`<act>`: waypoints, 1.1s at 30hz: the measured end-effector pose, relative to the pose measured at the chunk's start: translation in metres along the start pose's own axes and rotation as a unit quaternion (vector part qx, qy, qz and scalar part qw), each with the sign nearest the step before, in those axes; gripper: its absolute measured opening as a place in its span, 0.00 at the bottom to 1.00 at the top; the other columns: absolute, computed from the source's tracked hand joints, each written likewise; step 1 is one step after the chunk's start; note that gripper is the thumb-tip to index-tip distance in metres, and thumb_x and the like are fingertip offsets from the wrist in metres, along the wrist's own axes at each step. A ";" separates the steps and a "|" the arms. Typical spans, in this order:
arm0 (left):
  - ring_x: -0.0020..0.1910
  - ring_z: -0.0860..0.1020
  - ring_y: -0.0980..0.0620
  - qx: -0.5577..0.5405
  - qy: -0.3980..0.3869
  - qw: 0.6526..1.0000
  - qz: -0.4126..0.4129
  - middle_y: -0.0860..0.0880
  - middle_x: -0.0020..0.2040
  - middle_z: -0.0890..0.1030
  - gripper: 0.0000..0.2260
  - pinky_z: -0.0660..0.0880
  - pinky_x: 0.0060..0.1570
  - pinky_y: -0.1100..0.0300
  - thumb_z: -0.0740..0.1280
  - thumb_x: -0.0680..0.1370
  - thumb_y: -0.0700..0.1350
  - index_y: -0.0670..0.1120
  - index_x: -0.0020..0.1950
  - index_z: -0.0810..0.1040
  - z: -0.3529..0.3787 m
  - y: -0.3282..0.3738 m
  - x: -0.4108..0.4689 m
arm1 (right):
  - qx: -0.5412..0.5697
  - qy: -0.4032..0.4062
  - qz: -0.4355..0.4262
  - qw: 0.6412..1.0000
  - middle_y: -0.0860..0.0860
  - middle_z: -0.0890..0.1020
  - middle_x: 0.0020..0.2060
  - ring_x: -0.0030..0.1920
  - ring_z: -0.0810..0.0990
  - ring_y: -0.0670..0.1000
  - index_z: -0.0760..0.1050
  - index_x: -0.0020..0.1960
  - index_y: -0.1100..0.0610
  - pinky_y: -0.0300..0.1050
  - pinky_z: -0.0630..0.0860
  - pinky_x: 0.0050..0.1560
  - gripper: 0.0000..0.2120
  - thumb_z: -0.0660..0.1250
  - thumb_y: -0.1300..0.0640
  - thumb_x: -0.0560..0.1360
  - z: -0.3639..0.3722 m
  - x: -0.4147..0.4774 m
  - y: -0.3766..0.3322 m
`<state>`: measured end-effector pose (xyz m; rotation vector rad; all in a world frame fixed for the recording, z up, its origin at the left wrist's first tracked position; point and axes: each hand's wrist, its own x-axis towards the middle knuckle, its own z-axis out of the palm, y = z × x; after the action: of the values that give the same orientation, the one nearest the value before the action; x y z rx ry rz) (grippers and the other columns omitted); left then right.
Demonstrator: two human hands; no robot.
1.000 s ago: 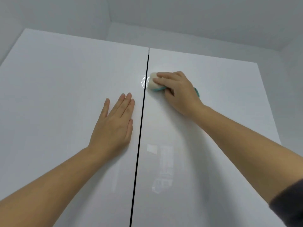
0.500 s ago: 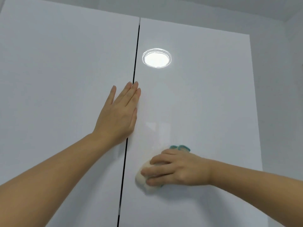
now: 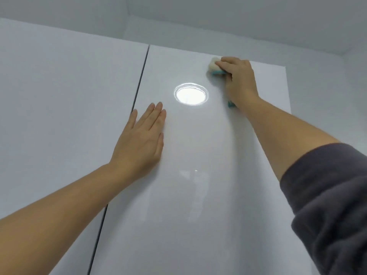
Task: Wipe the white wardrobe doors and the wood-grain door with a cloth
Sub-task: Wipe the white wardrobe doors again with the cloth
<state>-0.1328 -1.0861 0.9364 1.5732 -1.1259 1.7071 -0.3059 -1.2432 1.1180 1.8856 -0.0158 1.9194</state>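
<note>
Cloth up at the top corner, tucked under the right hand

The person's right hand [image 3: 240, 82] has its fingers curled over a bunched, soft cream-and-teal cloth [image 3: 213, 65], pressing it to the glossy white right wardrobe door [image 3: 198, 195] near its top edge. The cream end pokes out past the fingertips, and a teal scrap shows by the wrist. The left hand [image 3: 142, 139] lies flat, fingers straight, holding nothing, just by the dark seam [image 3: 142, 70] with the white left door [image 3: 59, 116]. A round light reflection [image 3: 191, 94] sits between the hands. The right arm has a fuzzy dark grey sleeve [image 3: 327, 195].
</note>
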 end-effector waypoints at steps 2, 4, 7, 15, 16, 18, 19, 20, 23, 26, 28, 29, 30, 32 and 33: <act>0.78 0.53 0.49 -0.017 0.007 1.000 -0.011 0.45 0.79 0.56 0.31 0.46 0.75 0.51 0.39 0.77 0.50 0.41 0.77 0.57 0.002 0.012 0.013 | 0.000 0.017 0.034 0.999 0.48 0.75 0.66 0.64 0.68 0.56 0.77 0.65 0.51 0.44 0.66 0.65 0.23 0.55 0.67 0.75 0.004 0.010 0.003; 0.78 0.50 0.50 -0.035 0.009 0.999 -0.022 0.46 0.79 0.53 0.31 0.44 0.75 0.52 0.38 0.77 0.51 0.41 0.78 0.55 0.004 0.023 0.022 | 0.014 0.002 0.001 1.000 0.48 0.76 0.65 0.63 0.69 0.55 0.78 0.63 0.51 0.45 0.66 0.65 0.22 0.55 0.65 0.75 0.002 0.002 0.004; 0.78 0.48 0.50 -0.046 0.011 0.998 -0.044 0.46 0.79 0.51 0.26 0.42 0.75 0.53 0.44 0.81 0.47 0.41 0.78 0.53 0.007 0.037 0.027 | 0.026 -0.027 -0.097 0.995 0.46 0.78 0.62 0.59 0.71 0.54 0.79 0.61 0.52 0.48 0.70 0.61 0.19 0.54 0.59 0.76 -0.011 -0.038 0.009; 0.78 0.49 0.51 -0.072 0.009 0.996 -0.052 0.46 0.79 0.52 0.23 0.42 0.76 0.53 0.50 0.83 0.41 0.41 0.78 0.53 0.000 0.077 0.020 | 0.061 -0.129 -0.258 0.955 0.52 0.80 0.60 0.54 0.75 0.58 0.82 0.57 0.56 0.51 0.73 0.54 0.13 0.60 0.63 0.79 -0.052 -0.214 0.003; 0.78 0.49 0.51 -0.074 0.005 0.996 -0.047 0.46 0.79 0.52 0.23 0.42 0.76 0.53 0.50 0.83 0.42 0.41 0.78 0.54 -0.001 0.082 0.018 | 0.062 -0.142 -0.287 0.945 0.52 0.80 0.61 0.54 0.75 0.58 0.82 0.56 0.57 0.50 0.73 0.55 0.12 0.62 0.63 0.79 -0.060 -0.240 0.004; 0.78 0.50 0.50 -0.068 -0.001 0.997 -0.027 0.46 0.79 0.54 0.23 0.43 0.76 0.53 0.50 0.83 0.42 0.40 0.78 0.55 -0.002 0.094 0.014 | 0.071 -0.174 -0.344 0.920 0.51 0.80 0.61 0.55 0.76 0.57 0.82 0.57 0.56 0.48 0.72 0.57 0.12 0.63 0.64 0.78 -0.076 -0.280 0.009; 0.78 0.51 0.49 -0.065 -0.003 0.998 -0.016 0.45 0.79 0.55 0.22 0.44 0.76 0.52 0.50 0.83 0.42 0.40 0.78 0.56 -0.001 0.097 0.012 | 0.078 -0.195 -0.373 0.904 0.51 0.79 0.62 0.56 0.76 0.57 0.82 0.57 0.56 0.48 0.73 0.57 0.13 0.62 0.64 0.79 -0.081 -0.290 0.012; 0.78 0.52 0.49 -0.061 -0.007 0.998 -0.006 0.45 0.79 0.55 0.22 0.45 0.76 0.52 0.50 0.83 0.42 0.40 0.78 0.57 -0.001 0.102 0.012 | 0.082 -0.215 -0.401 0.887 0.50 0.79 0.63 0.56 0.76 0.57 0.82 0.58 0.55 0.48 0.73 0.57 0.13 0.61 0.63 0.80 -0.086 -0.292 0.016; 0.78 0.55 0.48 -0.041 -0.012 0.999 0.029 0.45 0.78 0.57 0.25 0.48 0.75 0.50 0.45 0.81 0.46 0.40 0.77 0.59 0.002 0.112 0.016 | 0.081 -0.235 -0.429 0.868 0.51 0.79 0.63 0.56 0.76 0.58 0.81 0.59 0.55 0.49 0.73 0.57 0.19 0.52 0.59 0.82 -0.086 -0.265 0.033; 0.77 0.56 0.47 -0.031 -0.009 0.999 0.041 0.44 0.78 0.58 0.28 0.50 0.75 0.49 0.41 0.78 0.48 0.40 0.76 0.60 0.007 0.121 0.023 | 0.053 -0.144 -0.312 0.938 0.55 0.80 0.60 0.53 0.77 0.59 0.82 0.57 0.58 0.52 0.73 0.57 0.18 0.53 0.60 0.83 -0.080 -0.205 0.062; 0.77 0.56 0.48 -0.029 -0.012 0.999 0.036 0.45 0.78 0.58 0.29 0.50 0.75 0.50 0.40 0.78 0.49 0.40 0.77 0.59 0.012 0.124 0.029 | 0.033 -0.092 -0.229 0.969 0.55 0.81 0.59 0.52 0.75 0.59 0.82 0.57 0.59 0.49 0.71 0.58 0.16 0.56 0.65 0.79 -0.078 -0.161 0.079; 0.77 0.55 0.48 -0.028 -0.013 0.999 0.034 0.45 0.78 0.57 0.30 0.49 0.75 0.50 0.40 0.78 0.49 0.40 0.77 0.59 0.013 0.125 0.031 | 0.022 -0.073 -0.203 0.976 0.55 0.81 0.59 0.52 0.75 0.58 0.81 0.58 0.59 0.45 0.70 0.59 0.17 0.58 0.67 0.77 -0.078 -0.142 0.086; 0.77 0.55 0.48 -0.025 -0.013 0.999 0.033 0.45 0.78 0.57 0.30 0.49 0.75 0.50 0.40 0.78 0.50 0.40 0.77 0.59 0.016 0.125 0.035 | 0.010 -0.055 -0.183 0.982 0.55 0.81 0.58 0.53 0.75 0.58 0.81 0.58 0.59 0.42 0.68 0.60 0.17 0.59 0.69 0.76 -0.076 -0.124 0.093; 0.77 0.55 0.47 -0.021 -0.010 0.999 0.027 0.44 0.78 0.57 0.30 0.49 0.75 0.50 0.40 0.78 0.49 0.40 0.77 0.59 0.020 0.124 0.038 | -0.002 -0.030 -0.135 0.990 0.54 0.81 0.59 0.54 0.76 0.60 0.81 0.59 0.57 0.40 0.66 0.60 0.19 0.60 0.70 0.74 -0.074 -0.094 0.099; 0.77 0.55 0.47 -0.020 -0.009 1.000 0.022 0.44 0.78 0.57 0.30 0.49 0.75 0.50 0.40 0.78 0.49 0.39 0.77 0.59 0.022 0.123 0.039 | -0.004 -0.022 -0.106 0.994 0.53 0.80 0.59 0.55 0.75 0.61 0.81 0.59 0.57 0.40 0.65 0.60 0.20 0.59 0.69 0.74 -0.072 -0.083 0.100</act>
<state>-0.2312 -1.1712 0.9481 1.5522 -1.2038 1.6912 -0.4087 -1.3359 1.0642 1.8439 0.1564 1.7332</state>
